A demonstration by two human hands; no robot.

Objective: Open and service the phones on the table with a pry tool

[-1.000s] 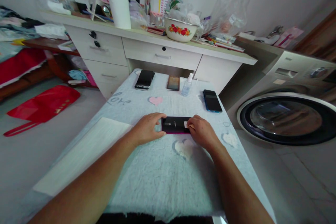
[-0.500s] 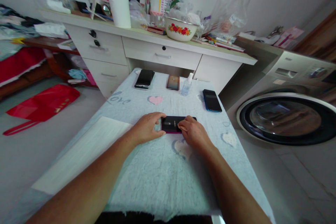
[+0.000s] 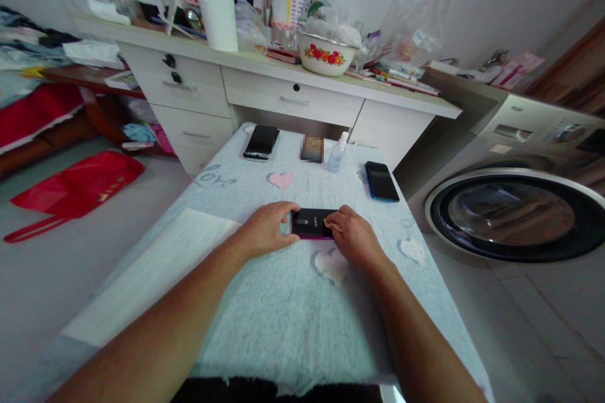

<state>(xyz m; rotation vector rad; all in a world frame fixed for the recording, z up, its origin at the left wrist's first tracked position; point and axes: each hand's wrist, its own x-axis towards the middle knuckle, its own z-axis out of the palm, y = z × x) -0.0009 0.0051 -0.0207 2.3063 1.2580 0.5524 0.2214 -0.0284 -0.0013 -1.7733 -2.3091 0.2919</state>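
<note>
A dark phone with a pinkish-purple edge lies back side up on the cloth-covered table, its length running left to right. My left hand grips its left end, thumb on the near edge and fingers on the far edge. Over the right part of the phone, my right hand is closed on a small tan piece pressed to the phone's back. Most of that piece is hidden by the fingers, so I cannot tell its kind.
Farther back lie a black phone, a blurred-out small item, a clear spray bottle and a blue-edged phone. A white sheet lies at left. A washing machine stands right, a drawer desk behind.
My right hand has slid slightly to the right along the phone's back, with the tan piece still in its fingers. My left hand keeps its hold on the left end.
</note>
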